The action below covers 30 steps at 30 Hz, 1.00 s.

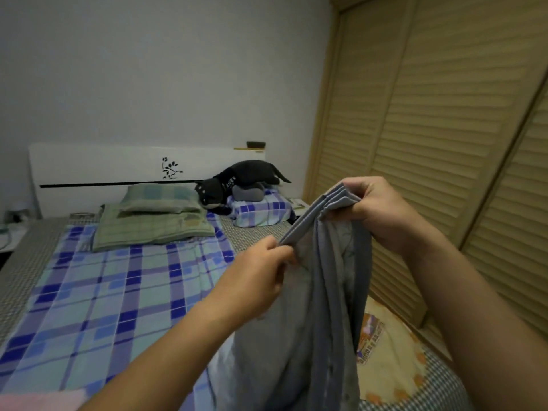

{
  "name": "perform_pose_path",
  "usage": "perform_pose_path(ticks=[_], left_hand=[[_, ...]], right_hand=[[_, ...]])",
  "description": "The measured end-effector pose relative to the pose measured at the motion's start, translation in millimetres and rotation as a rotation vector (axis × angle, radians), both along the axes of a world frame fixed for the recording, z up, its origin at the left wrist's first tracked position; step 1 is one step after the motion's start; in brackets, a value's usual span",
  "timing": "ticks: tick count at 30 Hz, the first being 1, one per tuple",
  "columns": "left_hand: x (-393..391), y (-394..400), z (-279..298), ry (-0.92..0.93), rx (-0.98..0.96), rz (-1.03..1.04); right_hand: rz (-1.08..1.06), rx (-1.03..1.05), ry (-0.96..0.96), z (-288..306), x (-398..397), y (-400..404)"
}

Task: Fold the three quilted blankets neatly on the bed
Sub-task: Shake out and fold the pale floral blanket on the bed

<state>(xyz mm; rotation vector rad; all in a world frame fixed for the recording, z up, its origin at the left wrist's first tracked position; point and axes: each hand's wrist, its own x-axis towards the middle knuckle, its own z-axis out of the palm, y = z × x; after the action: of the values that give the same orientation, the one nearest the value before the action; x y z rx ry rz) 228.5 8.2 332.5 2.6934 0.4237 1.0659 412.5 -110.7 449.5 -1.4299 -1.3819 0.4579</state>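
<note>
A grey quilted blanket (299, 330) with a darker grey border hangs in folds in front of me, held up over the bed's right side. My right hand (379, 209) grips several gathered layers of its top edge, raised high. My left hand (261, 274) pinches the same edge lower and to the left. A yellow quilted blanket (388, 360) with a printed picture lies on the bed at the lower right, partly hidden behind the grey one. A pink fabric corner (41, 400) shows at the bottom left.
The bed (103, 292) carries a blue plaid sheet, a green plaid pillow (157, 215), a blue plaid pillow (261, 212) and a black plush cat (237, 179) near the white headboard (118, 164). Louvred wardrobe doors (444, 129) stand close on the right.
</note>
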Motion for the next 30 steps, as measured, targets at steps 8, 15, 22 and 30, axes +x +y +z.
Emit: perform_pose_path(ticks=[8,15,22,30], left_hand=[[-0.6,-26.0,-3.9,-0.086,-0.401,-0.081],[-13.0,-32.1,-40.3,0.029,-0.374,0.313],[-80.9,-1.2,-38.5,0.026,-0.249,0.222],[-76.0,-38.2,-35.9,0.154,-0.305,0.243]], right_hand=[[-0.197,-0.045,0.046,-5.7,-29.1,38.8],[-0.296,0.012,0.092,-1.5,-52.5,51.7],[-0.275,0.088,0.065,1.0,-25.8,58.0],[-0.465,0.340,0.173,19.4,-28.2,75.4]])
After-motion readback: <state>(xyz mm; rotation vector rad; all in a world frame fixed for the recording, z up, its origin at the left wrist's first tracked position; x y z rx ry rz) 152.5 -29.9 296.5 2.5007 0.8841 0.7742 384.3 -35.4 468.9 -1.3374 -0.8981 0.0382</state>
